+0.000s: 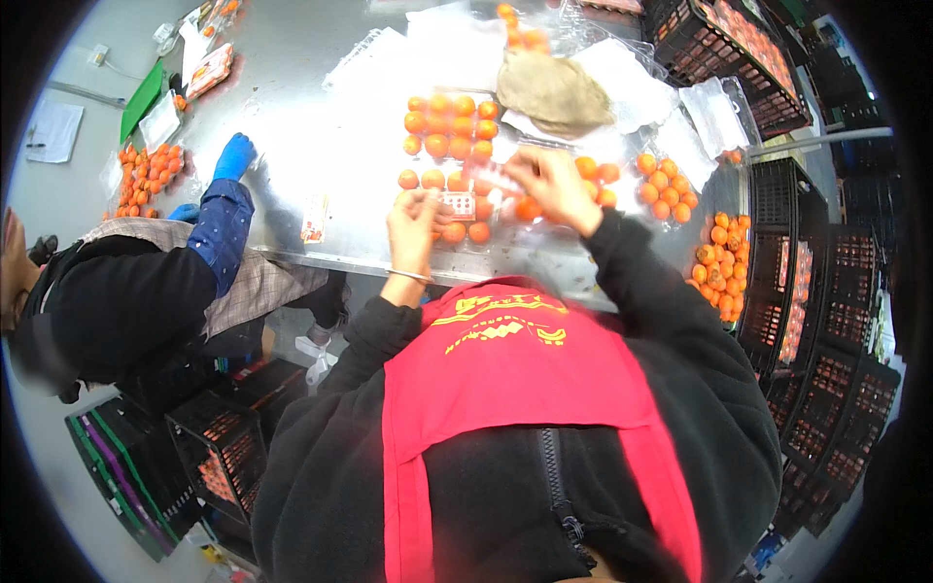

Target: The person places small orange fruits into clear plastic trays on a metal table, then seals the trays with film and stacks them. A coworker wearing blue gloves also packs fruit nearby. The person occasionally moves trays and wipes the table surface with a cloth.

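Observation:
My left hand (412,224) pinches the left edge of a small printed card (460,207) with rows of dark dots, above a near group of orange citrus fruits (433,179). To the right, my right hand (560,188) has its fingertips on a blurred pink-and-white strip (490,176), also above these fruits. Part of the near group is hidden by my hands and the card. Just beyond, a second group of citrus fruits (437,124) lies in even rows. More loose fruits (586,168) sit beside my right hand.
A tan cloth (555,93) rests on white sheets (627,80) at the back. Citrus piles (720,266) lie along the right side. Black crates (776,270) stand beyond the table (291,131). A person wearing blue gloves (235,156) is at left, near a printed strip (315,218).

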Tool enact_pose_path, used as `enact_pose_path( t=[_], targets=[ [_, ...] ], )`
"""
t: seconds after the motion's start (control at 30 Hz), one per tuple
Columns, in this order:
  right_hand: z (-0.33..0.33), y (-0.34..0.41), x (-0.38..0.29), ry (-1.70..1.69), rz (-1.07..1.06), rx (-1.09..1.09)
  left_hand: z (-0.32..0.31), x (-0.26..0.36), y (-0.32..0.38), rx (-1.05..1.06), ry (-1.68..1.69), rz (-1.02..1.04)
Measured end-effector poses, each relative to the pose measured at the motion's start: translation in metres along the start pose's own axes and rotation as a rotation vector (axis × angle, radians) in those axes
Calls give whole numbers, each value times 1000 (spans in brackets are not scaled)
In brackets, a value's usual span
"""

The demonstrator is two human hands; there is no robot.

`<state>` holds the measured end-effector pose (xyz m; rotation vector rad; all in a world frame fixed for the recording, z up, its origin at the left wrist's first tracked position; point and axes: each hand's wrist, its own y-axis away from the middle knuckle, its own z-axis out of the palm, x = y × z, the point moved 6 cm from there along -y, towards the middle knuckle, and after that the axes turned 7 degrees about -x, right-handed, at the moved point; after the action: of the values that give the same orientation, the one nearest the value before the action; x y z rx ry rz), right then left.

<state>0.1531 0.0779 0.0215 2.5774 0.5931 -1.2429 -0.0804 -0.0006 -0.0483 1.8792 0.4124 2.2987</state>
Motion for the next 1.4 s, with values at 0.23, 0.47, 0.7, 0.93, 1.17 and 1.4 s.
enact_pose_path(
  t=[0.23, 0.47, 0.7, 0.93, 1.17, 1.4],
  targets=[
    [34, -136, 41, 142, -42, -34, -94, -15, -65, 222, -341, 149],
    [-24, -202, 16, 704, -339, 368, -112, -59, -134, 149, -750, 87],
    [-56, -280, 60, 592, 123, -11, -111, -78, -175, -76, -598, -236],
    [-42, -243, 6, 636, -217, 108, -103, -70, -208, -76, -191, -348],
    [-6, -188, -21, 683, -255, -30, -95, -64, -182, -130, -189, -140],
    [67, -148, 5, 834, -260, -123, -103, -51, -147, 137, -646, 45]
  ],
)
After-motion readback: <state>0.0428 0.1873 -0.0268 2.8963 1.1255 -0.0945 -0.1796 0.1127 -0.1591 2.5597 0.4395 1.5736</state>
